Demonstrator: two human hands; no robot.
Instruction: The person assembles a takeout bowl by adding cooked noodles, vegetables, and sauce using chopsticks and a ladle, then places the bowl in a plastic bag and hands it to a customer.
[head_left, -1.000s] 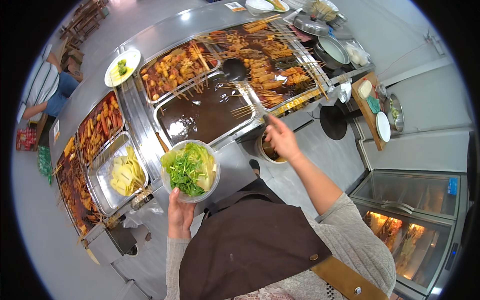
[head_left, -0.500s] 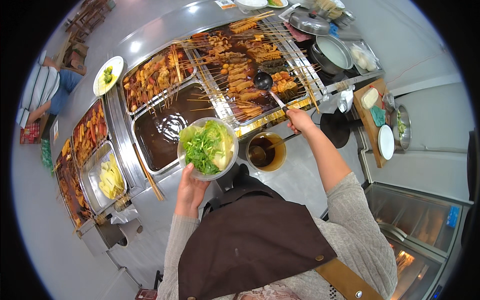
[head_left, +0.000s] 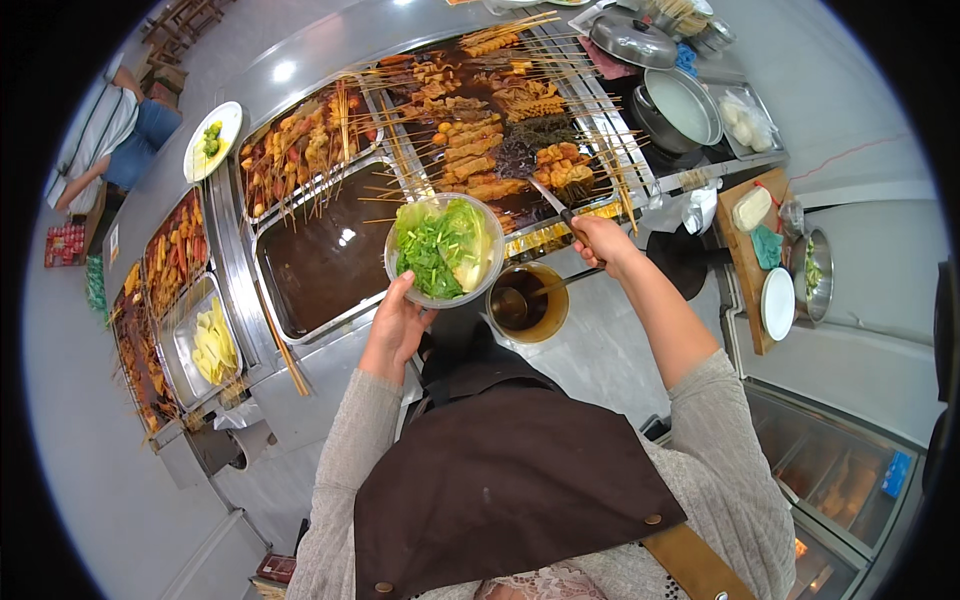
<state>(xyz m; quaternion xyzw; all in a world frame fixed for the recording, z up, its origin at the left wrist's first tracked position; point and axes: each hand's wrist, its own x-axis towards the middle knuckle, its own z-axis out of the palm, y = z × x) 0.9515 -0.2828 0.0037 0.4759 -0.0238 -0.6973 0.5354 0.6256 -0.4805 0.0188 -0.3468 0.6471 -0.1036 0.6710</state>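
Note:
My left hand (head_left: 396, 325) is closed on the side of a clear plastic bowl (head_left: 496, 270) and holds it level beside the large skewer tray. Lettuce leaves and chopped green herbs (head_left: 436, 250) fill the bowl. My right hand (head_left: 606, 241) grips the dark handle of a ladle (head_left: 549, 198). The ladle's head is sunk in dark broth among the skewers, so its cup is mostly hidden. Several rows of skewered food (head_left: 470, 160) lie in that large metal tray (head_left: 412, 170), their sticks jutting over both sides.
Left of the bowl sits a tray of brown broth (head_left: 300, 285). Below it stands a bucket (head_left: 556, 322) with another ladle inside. A pot (head_left: 680, 110) and a cutting board (head_left: 748, 270) are on the right. Across the counter, another person (head_left: 105, 130) is near a white plate (head_left: 232, 125).
The ladle's black cup, visible above the skewers before, has dipped into the broth. My left hand has brought the bowl up and to the right, closer to the skewer tray.

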